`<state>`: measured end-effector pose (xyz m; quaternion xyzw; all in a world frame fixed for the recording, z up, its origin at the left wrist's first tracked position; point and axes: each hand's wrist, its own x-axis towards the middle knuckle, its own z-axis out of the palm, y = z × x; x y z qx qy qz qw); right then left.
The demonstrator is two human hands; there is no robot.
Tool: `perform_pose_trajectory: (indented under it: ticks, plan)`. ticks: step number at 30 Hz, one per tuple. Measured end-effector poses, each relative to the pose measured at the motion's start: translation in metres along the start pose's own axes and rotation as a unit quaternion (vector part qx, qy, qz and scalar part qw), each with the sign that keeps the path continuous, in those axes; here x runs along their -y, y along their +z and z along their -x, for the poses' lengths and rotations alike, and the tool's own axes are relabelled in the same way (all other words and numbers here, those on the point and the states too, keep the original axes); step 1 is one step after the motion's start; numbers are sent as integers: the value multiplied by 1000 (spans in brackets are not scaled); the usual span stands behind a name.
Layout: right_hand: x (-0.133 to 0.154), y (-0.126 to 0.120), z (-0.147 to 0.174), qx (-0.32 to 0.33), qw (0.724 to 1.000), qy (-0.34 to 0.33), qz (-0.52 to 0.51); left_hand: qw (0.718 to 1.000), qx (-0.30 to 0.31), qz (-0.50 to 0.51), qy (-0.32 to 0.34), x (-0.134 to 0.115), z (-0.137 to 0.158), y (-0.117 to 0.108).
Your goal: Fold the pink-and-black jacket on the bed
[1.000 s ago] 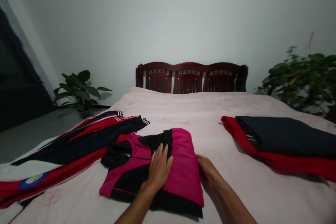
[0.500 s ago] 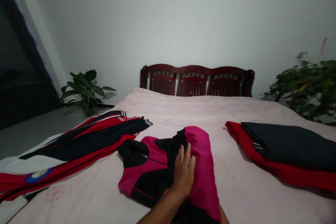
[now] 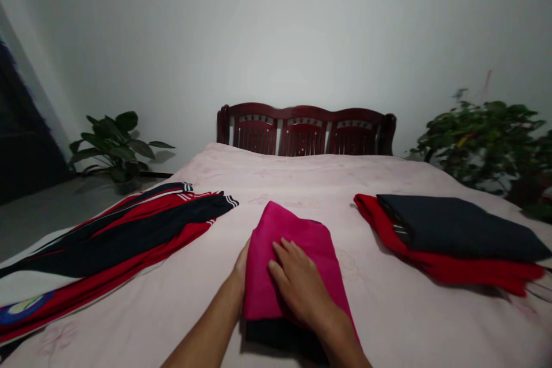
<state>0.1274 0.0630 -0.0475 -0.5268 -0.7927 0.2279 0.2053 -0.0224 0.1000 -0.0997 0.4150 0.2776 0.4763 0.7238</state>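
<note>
A magenta and black zip jacket [image 3: 276, 224] lies folded on the bed in front of me, magenta side up with a black strip at its near end. My right hand [image 3: 297, 276] rests on top of it, fingers spread over the cloth. Along its left edge is my left hand [image 3: 242, 259], touching the fold; the fingers go out of sight behind the cloth, so their grip is hidden.
The bed [image 3: 207, 316] has a pale pink sheet. Red, navy and white tracksuit clothes [image 3: 164, 236] lie spread at left. A folded navy and red pile [image 3: 457, 230] sits at right. Beyond are a dark wooden headboard [image 3: 302, 129] and two potted plants [image 3: 116, 144].
The jacket's collar and chest part have been folded over out of sight, leaving magenta on top. My left hand moved from the jacket's middle to its left edge; my right hand came onto the top.
</note>
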Motion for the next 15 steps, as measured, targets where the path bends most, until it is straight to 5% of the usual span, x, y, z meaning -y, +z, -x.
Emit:
perform_pose_trajectory:
  ticks: [6,10,15]
  plan:
    - [-37,3,-4,-28,991,68,111,985,-18,114,-131,-22,0,-23]
    - [-50,-5,-8,-85,986,82,117,986,-79,86,-119,-14,-21,-7]
    - [-80,-2,-10,-58,993,62,86,988,-140,49,-37,2,-32,2]
